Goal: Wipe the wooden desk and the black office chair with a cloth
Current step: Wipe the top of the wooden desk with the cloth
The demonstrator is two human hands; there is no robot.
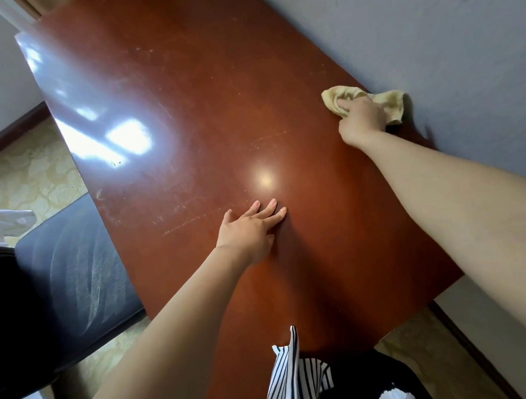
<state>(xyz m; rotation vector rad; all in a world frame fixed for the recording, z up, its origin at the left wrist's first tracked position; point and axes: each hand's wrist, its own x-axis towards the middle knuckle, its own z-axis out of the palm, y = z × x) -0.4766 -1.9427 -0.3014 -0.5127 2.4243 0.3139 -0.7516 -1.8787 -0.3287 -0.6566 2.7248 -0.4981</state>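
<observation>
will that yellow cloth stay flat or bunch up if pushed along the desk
Probably floppy: the cloth lies crumpled in soft folds under the right hand, so it would likely bunch rather than stay flat. It looks thin and light. On the glossy desk it should slide easily.

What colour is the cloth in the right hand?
Pale yellow cloth, gripped by the right hand; the head view shows it.

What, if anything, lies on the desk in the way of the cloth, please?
Only the left hand, pressed flat mid-desk. The right hand grips the cloth at the wall-side edge; no other object shows on the wooden desk.
</observation>
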